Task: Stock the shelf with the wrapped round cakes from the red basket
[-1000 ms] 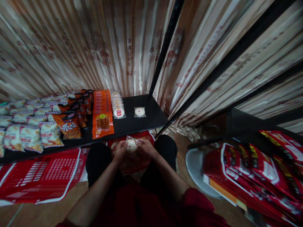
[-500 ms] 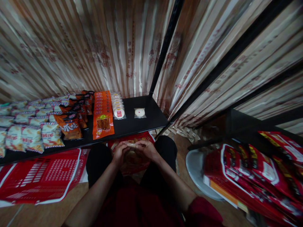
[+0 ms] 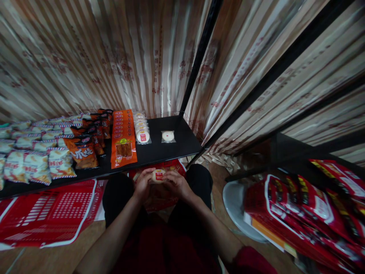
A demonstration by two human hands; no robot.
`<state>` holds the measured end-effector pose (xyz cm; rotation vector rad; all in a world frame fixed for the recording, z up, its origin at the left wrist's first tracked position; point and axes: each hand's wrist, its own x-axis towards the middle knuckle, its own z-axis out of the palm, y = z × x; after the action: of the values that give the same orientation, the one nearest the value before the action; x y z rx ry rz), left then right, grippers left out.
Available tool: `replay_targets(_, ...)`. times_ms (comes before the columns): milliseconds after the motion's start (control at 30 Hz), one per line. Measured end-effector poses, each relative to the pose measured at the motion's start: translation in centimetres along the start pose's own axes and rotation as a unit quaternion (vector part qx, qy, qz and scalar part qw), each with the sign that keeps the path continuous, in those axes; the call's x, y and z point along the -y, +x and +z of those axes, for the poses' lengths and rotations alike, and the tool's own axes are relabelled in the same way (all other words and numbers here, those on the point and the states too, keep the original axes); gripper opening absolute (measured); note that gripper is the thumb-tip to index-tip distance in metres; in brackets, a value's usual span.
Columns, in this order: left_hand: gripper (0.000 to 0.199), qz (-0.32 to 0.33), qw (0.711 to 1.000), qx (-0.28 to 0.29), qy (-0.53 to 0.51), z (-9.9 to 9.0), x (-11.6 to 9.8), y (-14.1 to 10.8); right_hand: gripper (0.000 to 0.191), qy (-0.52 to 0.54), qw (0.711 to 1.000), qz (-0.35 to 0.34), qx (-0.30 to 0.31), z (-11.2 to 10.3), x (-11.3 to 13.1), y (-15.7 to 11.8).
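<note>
Between my knees, my left hand (image 3: 145,185) and my right hand (image 3: 176,183) hold a round white packaged snack (image 3: 158,175) by its two sides, its red label facing up. Beneath my hands is a red basket (image 3: 179,166) with more packets in it, largely hidden. On the black shelf (image 3: 182,145) in front, a row of similar round white packets (image 3: 143,136) stands beside a long orange packet (image 3: 123,139). One single round white packet (image 3: 168,136) lies apart to the right of that row.
Orange-black bags (image 3: 84,153) and several rows of white snack bags (image 3: 61,162) fill the shelf's left part. Below is a red basket (image 3: 71,207). At right are a grey stool (image 3: 236,207) and a red basket of red packets (image 3: 285,205). Black poles (image 3: 196,64) cross the curtain (image 3: 137,57).
The snack in my hands has turned from edge-on to flat, so its red label now shows. My hands stay in nearly the same place.
</note>
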<state>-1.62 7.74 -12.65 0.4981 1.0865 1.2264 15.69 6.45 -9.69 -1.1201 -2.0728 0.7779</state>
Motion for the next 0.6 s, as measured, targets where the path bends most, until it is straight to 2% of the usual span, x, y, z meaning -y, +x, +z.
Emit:
replay_targets(267, 0.034, 0.021, 1.0, 0.0, 0.0, 0.2, -0.8, -0.1, 0.016, -0.032, 0.999, -0.003, -0.029, 0.7, -0.3, -0.1)
replay_targets(467, 0.034, 0.027, 0.999, -0.036, 0.006, 0.4, -1.2, -0.1, 0.033, -0.038, 0.999, -0.024, -0.003, 1.0, -0.2, 0.0)
replay_targets(533, 0.032, 0.028, 0.999, -0.045, 0.011, 0.5, -1.3, -0.2, 0.037, -0.016, 1.0, -0.005, -0.017, 1.2, -0.2, 0.2)
replay_targets(600, 0.029, 0.035, 0.998, -0.058, 0.013, 0.6, -1.4, -0.3, 0.034, 0.01, 0.998, 0.043, -0.053, 1.3, -0.2, 0.5)
